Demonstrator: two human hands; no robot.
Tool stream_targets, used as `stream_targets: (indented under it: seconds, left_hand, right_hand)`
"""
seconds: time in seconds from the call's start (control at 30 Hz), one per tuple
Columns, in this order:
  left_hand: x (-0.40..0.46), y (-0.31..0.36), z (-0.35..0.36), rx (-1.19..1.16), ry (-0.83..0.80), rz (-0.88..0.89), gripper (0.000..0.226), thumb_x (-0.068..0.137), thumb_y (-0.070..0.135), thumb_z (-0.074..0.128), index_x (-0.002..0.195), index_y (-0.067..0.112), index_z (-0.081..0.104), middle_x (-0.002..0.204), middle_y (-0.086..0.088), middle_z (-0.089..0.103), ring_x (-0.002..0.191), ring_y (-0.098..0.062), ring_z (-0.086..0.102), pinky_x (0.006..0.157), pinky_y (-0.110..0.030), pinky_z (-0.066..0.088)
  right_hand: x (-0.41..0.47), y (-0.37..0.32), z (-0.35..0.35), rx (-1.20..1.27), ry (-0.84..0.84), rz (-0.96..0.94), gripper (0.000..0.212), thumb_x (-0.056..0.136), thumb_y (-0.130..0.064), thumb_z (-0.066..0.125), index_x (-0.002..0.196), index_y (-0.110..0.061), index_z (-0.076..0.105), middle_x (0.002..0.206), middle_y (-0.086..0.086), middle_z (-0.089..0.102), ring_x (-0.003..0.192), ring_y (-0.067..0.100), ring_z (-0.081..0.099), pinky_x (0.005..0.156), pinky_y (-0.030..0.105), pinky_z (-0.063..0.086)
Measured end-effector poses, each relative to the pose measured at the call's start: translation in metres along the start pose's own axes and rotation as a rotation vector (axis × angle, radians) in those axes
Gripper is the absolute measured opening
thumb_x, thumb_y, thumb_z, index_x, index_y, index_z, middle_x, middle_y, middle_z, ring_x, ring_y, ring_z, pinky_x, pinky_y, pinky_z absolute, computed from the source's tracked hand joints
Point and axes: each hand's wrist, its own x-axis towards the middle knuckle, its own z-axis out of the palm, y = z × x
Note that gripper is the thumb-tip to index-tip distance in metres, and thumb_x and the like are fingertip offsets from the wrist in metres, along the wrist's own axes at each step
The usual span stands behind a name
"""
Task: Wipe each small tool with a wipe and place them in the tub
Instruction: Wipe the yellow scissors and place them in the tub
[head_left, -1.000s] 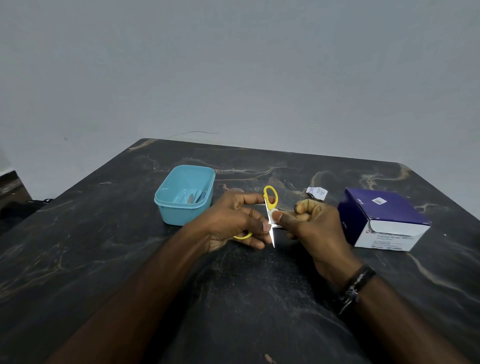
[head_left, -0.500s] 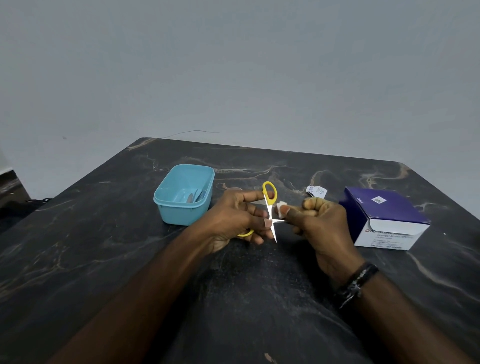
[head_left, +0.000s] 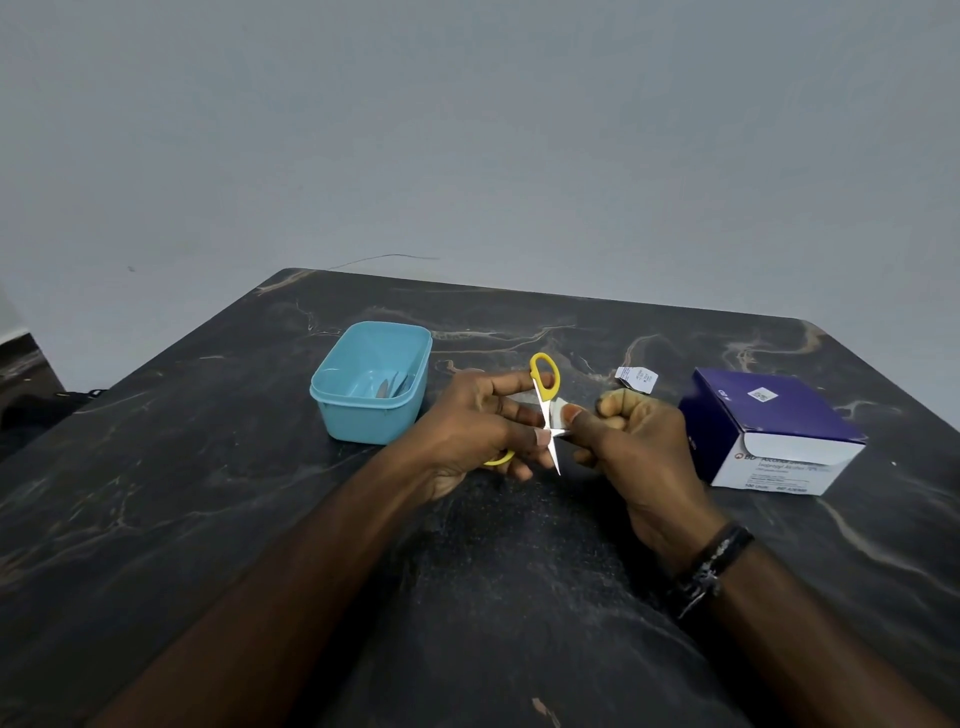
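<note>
Blue plastic tub (head_left: 363, 415), rectangular w/ rounded corners, sits on the bench (head_left: 208, 519) left of the hands; a couple of small metal tools (head_left: 392, 387) lie inside, exact kinds unclear. Small scissors (head_left: 545, 410), yellow loop handles, thin pointed steel blades spread apart, held above the bench just right of the tub. Left hand (head_left: 478, 431) grip curls round the handles. Right hand (head_left: 634, 447) grip pinches a white wipe (head_left: 557, 410) against a blade. Purple-and-white cardboard box (head_left: 774, 431) at right; torn white sachet (head_left: 636, 376) behind. Bench dark, marbled, matte.
</note>
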Motion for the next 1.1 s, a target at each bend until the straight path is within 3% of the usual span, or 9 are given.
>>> stream_targets:
  seconds: [0.27, 0.4, 0.47, 0.53, 0.63, 0.77, 0.9, 1.03, 1.1]
  left_hand:
    - [0.000, 0.000, 0.001, -0.011, -0.012, -0.006, 0.052, 0.080, -0.016, 0.065, 0.123, 0.013, 0.061, 0.084, -0.010, 0.073, 0.068, -0.026, 0.068, 0.047, -0.026, 0.052]
    - [0.000, -0.002, 0.002, 0.007, -0.010, -0.006, 0.054, 0.080, -0.017, 0.063, 0.124, 0.013, 0.060, 0.082, -0.012, 0.070, 0.066, -0.026, 0.068, 0.046, -0.026, 0.052]
    - [0.000, -0.004, 0.003, 0.023, -0.017, -0.006, 0.055, 0.080, -0.018, 0.062, 0.125, 0.014, 0.060, 0.084, -0.015, 0.068, 0.067, -0.025, 0.068, 0.047, -0.026, 0.052]
    - [0.000, -0.004, 0.004, 0.031, -0.027, -0.006, 0.056, 0.080, -0.018, 0.062, 0.126, 0.013, 0.059, 0.086, -0.017, 0.067, 0.068, -0.026, 0.068, 0.047, -0.025, 0.052]
    - [0.000, -0.005, 0.007, 0.030, -0.050, 0.000, 0.057, 0.081, -0.017, 0.063, 0.127, 0.015, 0.059, 0.084, -0.011, 0.069, 0.070, -0.026, 0.068, 0.047, -0.025, 0.051]
    - [0.000, -0.005, 0.008, 0.012, -0.038, 0.005, 0.057, 0.080, -0.016, 0.063, 0.129, 0.012, 0.058, 0.083, -0.009, 0.071, 0.071, -0.026, 0.069, 0.047, -0.025, 0.050]
    - [0.000, -0.006, 0.005, 0.005, -0.006, 0.009, 0.057, 0.079, -0.019, 0.063, 0.128, 0.010, 0.059, 0.085, -0.016, 0.068, 0.069, -0.027, 0.069, 0.047, -0.026, 0.051]
    - [0.000, -0.005, 0.006, -0.009, -0.025, 0.006, 0.056, 0.080, -0.018, 0.063, 0.128, 0.011, 0.060, 0.087, -0.016, 0.069, 0.070, -0.027, 0.070, 0.048, -0.026, 0.052]
    - [0.001, -0.005, 0.009, -0.026, -0.038, 0.001, 0.055, 0.080, -0.018, 0.063, 0.127, 0.010, 0.060, 0.090, -0.015, 0.070, 0.070, -0.026, 0.070, 0.048, -0.025, 0.052]
  right_hand:
    - [-0.001, 0.002, 0.001, 0.011, -0.030, -0.031, 0.027, 0.084, -0.006, 0.072, 0.073, -0.014, 0.048, 0.055, 0.003, 0.041, 0.064, 0.026, 0.043, 0.062, 0.038, 0.043]
    - [-0.004, 0.002, 0.002, 0.013, -0.097, -0.052, 0.029, 0.081, -0.003, 0.074, 0.076, -0.011, 0.047, 0.046, -0.003, 0.047, 0.045, 0.020, 0.051, 0.051, 0.030, 0.045]
    - [-0.006, 0.000, 0.001, 0.028, -0.122, -0.043, 0.029, 0.081, 0.000, 0.074, 0.081, -0.008, 0.046, 0.050, 0.008, 0.055, 0.044, 0.016, 0.059, 0.045, 0.026, 0.047]
    - [-0.007, -0.001, 0.001, 0.042, -0.119, -0.029, 0.031, 0.079, 0.001, 0.075, 0.083, -0.008, 0.046, 0.062, 0.025, 0.055, 0.048, 0.025, 0.064, 0.047, 0.030, 0.049]
    - [-0.006, -0.003, 0.001, 0.091, -0.072, -0.027, 0.035, 0.077, 0.007, 0.075, 0.083, -0.009, 0.044, 0.056, 0.013, 0.055, 0.044, 0.021, 0.064, 0.041, 0.025, 0.048]
    - [-0.008, -0.008, 0.002, 0.133, -0.053, -0.044, 0.034, 0.078, 0.008, 0.074, 0.086, -0.008, 0.045, 0.074, 0.026, 0.069, 0.057, 0.029, 0.069, 0.047, 0.029, 0.054]
    - [-0.007, -0.005, 0.002, 0.105, -0.131, -0.003, 0.034, 0.079, 0.007, 0.073, 0.092, -0.007, 0.045, 0.056, 0.007, 0.067, 0.055, 0.024, 0.068, 0.053, 0.030, 0.054]
    - [-0.008, -0.008, 0.001, 0.120, -0.111, -0.013, 0.035, 0.078, 0.009, 0.073, 0.088, -0.009, 0.044, 0.061, 0.010, 0.070, 0.055, 0.028, 0.069, 0.047, 0.029, 0.053]
    - [-0.007, -0.008, 0.001, 0.165, -0.054, -0.012, 0.035, 0.078, 0.009, 0.073, 0.088, -0.008, 0.044, 0.074, 0.023, 0.072, 0.057, 0.036, 0.068, 0.046, 0.034, 0.054]
